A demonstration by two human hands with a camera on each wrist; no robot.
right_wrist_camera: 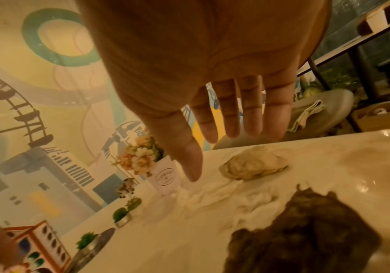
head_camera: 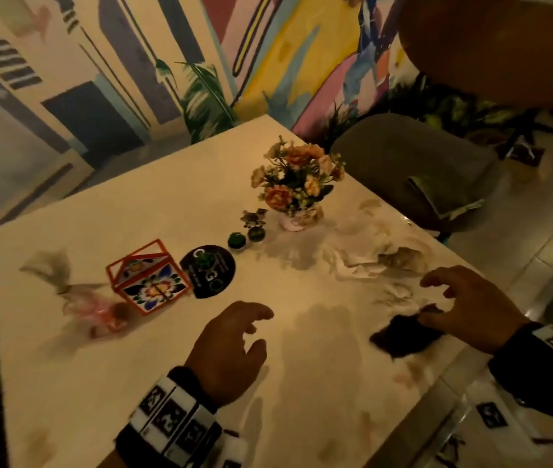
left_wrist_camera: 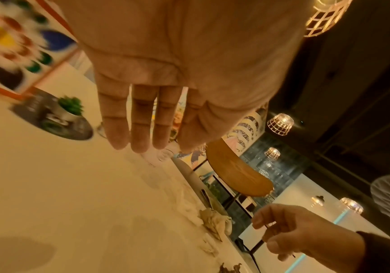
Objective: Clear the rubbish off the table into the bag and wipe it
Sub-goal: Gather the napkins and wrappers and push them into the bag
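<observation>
Rubbish lies on the right side of the cream table [head_camera: 167, 211]: white crumpled tissues [head_camera: 356, 265] [right_wrist_camera: 224, 199], a brownish paper ball [head_camera: 400, 258] [right_wrist_camera: 254, 168] and a dark crumpled piece [head_camera: 400, 336] [right_wrist_camera: 306, 230] near the front right edge. My right hand [head_camera: 437, 302] [right_wrist_camera: 224, 120] hovers with spread, straight fingers over the far end of the dark piece and holds nothing. Whether it touches the piece I cannot tell. My left hand [head_camera: 251, 329] [left_wrist_camera: 142, 120] hangs open and empty above the bare middle of the table. No bag shows in any view.
Along the table's middle stand a flower pot [head_camera: 297, 197], small green plants [head_camera: 256, 234], a black round coaster [head_camera: 207, 270] and an orange-framed box [head_camera: 148, 275]. A pink wrapped item [head_camera: 99, 309] lies at the left. A grey chair [head_camera: 386, 153] with a folded cloth [head_camera: 444, 197] stands beyond the right edge.
</observation>
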